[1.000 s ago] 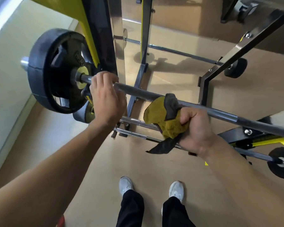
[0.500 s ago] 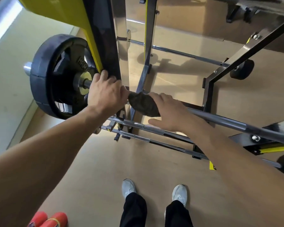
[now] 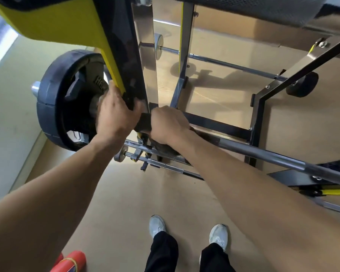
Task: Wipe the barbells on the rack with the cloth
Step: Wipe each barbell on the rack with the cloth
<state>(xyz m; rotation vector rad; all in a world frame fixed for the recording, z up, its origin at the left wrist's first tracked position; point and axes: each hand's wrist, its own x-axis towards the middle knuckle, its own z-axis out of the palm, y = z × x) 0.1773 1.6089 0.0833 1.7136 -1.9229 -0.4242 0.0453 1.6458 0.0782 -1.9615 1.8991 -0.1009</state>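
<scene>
Wiping near the plate-loaded end, a person's right hand grips the dark cloth around the top barbell while the left hand clasps it beside the rack upright, lower bars seemingly left to do.

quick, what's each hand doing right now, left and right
Left hand: closed around the barbell, next to the weight plate.
Right hand: closed on the cloth, wrapped round the same barbell.
</scene>
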